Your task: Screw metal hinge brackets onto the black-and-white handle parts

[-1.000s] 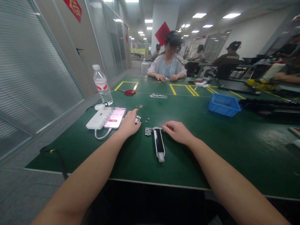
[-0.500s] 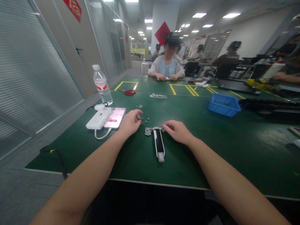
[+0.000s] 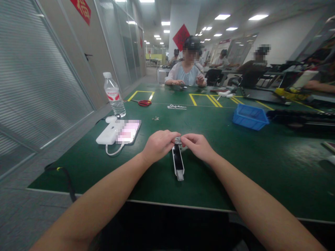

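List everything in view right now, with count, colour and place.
table: one, green, under everything
water bottle: one, clear, red label, far left
scissors: one pair, red handles, right of the bottle
power bank: one, white, left of the hands
phone: one, screen lit, beside the power bank
bin: one, blue, far right
long part: one, black and white, flat between the hands
metal end piece: one, silver, at the long part's far end
co-worker: one, pale blue top, across the table
left hand: fingers pinched on the metal end piece
right hand: fingers pinched on it from the right
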`<state>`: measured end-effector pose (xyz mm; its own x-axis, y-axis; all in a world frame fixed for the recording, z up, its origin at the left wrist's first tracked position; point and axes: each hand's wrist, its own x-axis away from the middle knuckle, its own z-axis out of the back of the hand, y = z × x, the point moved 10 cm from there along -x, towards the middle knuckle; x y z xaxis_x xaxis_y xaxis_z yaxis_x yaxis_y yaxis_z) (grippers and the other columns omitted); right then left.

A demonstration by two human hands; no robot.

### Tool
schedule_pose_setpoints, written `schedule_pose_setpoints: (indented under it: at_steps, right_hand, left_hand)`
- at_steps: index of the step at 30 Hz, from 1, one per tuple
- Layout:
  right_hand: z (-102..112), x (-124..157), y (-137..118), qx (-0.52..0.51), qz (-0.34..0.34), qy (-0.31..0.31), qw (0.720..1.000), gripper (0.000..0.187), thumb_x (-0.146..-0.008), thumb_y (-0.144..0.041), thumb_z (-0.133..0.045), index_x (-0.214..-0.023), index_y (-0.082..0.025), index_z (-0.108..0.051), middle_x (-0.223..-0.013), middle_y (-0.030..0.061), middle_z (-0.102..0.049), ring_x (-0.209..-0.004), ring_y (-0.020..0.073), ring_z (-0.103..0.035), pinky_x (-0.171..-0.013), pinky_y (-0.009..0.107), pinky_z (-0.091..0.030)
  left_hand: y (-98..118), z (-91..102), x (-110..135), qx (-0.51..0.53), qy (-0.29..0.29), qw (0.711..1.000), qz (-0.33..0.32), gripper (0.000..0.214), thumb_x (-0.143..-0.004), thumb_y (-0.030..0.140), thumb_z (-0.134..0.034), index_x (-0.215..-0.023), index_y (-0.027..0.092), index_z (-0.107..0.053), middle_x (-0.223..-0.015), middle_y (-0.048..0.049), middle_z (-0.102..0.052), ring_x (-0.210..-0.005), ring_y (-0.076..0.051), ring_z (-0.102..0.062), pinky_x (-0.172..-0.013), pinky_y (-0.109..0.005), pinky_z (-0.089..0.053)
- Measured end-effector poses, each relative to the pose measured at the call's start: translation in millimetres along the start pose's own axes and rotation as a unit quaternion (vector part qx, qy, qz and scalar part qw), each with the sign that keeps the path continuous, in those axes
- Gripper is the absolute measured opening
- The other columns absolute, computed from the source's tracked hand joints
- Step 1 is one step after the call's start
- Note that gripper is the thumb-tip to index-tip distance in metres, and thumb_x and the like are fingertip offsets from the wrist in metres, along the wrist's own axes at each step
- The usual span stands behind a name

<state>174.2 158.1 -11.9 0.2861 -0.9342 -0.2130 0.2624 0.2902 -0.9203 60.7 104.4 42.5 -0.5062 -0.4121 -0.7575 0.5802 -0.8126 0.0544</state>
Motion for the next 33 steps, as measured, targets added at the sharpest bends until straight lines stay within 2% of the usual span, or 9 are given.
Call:
schedule_pose_setpoints:
  at_steps: [4,7,9,12,14,18,21,28,33]
  right_hand:
    - [6.5,-1.5,8.8,-0.085,-0.041,0.032,0.995,0.028,-0.066,-0.041,-0.069,-0.074,-0.015,-0.065,-0.068,0.0011,-0.064,-0.06,0.0114,-0.055,-0.061,0.027,-0.043]
    - [16.7,-2.6,16.7,-0.097,-0.072,0.067,0.99,0.024,-0.062,-0.037,-0.07,-0.07,-0.015,-0.063,-0.062,-0.001,-0.062,-0.055,0.0094,-0.05,-0.057,0.025,-0.039]
    - [27.4,-2.5,24.5,-0.081,-0.099,0.105,0.986,0.021,-0.062,-0.035,-0.068,-0.067,-0.015,-0.063,-0.058,-0.0018,-0.059,-0.052,0.0089,-0.047,-0.054,0.024,-0.036]
    - [45.0,-0.5,37.9,-0.023,-0.143,0.165,0.976,0.017,-0.064,-0.033,-0.064,-0.063,-0.015,-0.063,-0.053,-0.0019,-0.057,-0.049,0.0091,-0.044,-0.052,0.024,-0.033]
    - [52.3,-0.2,44.8,0.017,-0.161,0.182,0.97,0.016,-0.065,-0.031,-0.063,-0.06,-0.016,-0.063,-0.053,-0.0015,-0.057,-0.049,0.0093,-0.044,-0.053,0.024,-0.033]
    - [57.0,-2.1,54.3,0.075,-0.178,0.169,0.966,0.013,-0.065,-0.028,-0.063,-0.06,-0.016,-0.062,-0.058,0.0003,-0.06,-0.052,0.0105,-0.047,-0.056,0.025,-0.035]
    - [58.2,-3.6,57.3,0.104,-0.179,0.155,0.966,0.013,-0.066,-0.029,-0.063,-0.063,-0.016,-0.062,-0.06,0.0015,-0.061,-0.055,0.0116,-0.05,-0.056,0.025,-0.038]
    - [56.4,-5.9,60.5,0.164,-0.178,0.119,0.963,0.012,-0.07,-0.027,-0.06,-0.064,-0.016,-0.062,-0.059,0.0017,-0.061,-0.055,0.0123,-0.051,-0.055,0.024,-0.038]
    - [57.4,-6.1,54.0,0.219,-0.167,0.112,0.955,0.013,-0.073,-0.025,-0.059,-0.066,-0.016,-0.064,-0.062,0.003,-0.063,-0.058,0.0132,-0.053,-0.056,0.024,-0.037]
  left_hand:
    - [5.7,-8.4,0.7,0.025,-0.03,0.999,-0.019,0.02,-0.091,0.018,-0.048,-0.109,0.019,-0.056,-0.087,-0.0027,-0.066,-0.081,-0.014,-0.061,-0.076,-0.026,-0.048]
    - [0.7,-14.4,-0.2,0.044,-0.064,0.997,-0.002,0.024,-0.089,0.017,-0.05,-0.112,0.019,-0.055,-0.096,-0.0044,-0.066,-0.089,-0.015,-0.061,-0.079,-0.028,-0.047]
    - [-8.3,-16.7,-0.4,0.042,-0.08,0.995,0.028,0.024,-0.087,0.018,-0.052,-0.111,0.018,-0.057,-0.1,-0.0054,-0.066,-0.094,-0.017,-0.06,-0.081,-0.03,-0.046]
    - [-26.3,-20.0,2.0,0.017,-0.106,0.991,0.081,0.016,-0.084,0.019,-0.055,-0.098,0.019,-0.062,-0.098,-0.0048,-0.067,-0.096,-0.019,-0.059,-0.081,-0.033,-0.043]
    - [-37.9,-24.7,6.0,0.005,-0.133,0.985,0.113,0.011,-0.083,0.02,-0.055,-0.09,0.019,-0.063,-0.095,-0.0038,-0.068,-0.094,-0.02,-0.059,-0.081,-0.035,-0.041]
    - [-54.4,-35.9,16.0,-0.001,-0.196,0.966,0.169,0.014,-0.081,0.026,-0.055,-0.089,0.021,-0.065,-0.091,-0.0023,-0.068,-0.092,-0.021,-0.059,-0.081,-0.036,-0.039]
    - [-55.1,-39.4,18.3,-0.002,-0.221,0.959,0.179,0.016,-0.081,0.028,-0.053,-0.087,0.021,-0.066,-0.089,-0.0026,-0.068,-0.091,-0.021,-0.058,-0.081,-0.037,-0.038]
    - [-51.3,-39.4,16.4,0.003,-0.234,0.955,0.184,0.015,-0.078,0.024,-0.053,-0.083,0.021,-0.067,-0.085,-0.0019,-0.068,-0.088,-0.022,-0.059,-0.08,-0.038,-0.035]
    - [-52.2,-39.7,17.1,0.0,-0.232,0.955,0.183,0.014,-0.077,0.024,-0.054,-0.082,0.021,-0.067,-0.083,-0.0016,-0.067,-0.086,-0.022,-0.058,-0.079,-0.037,-0.034]
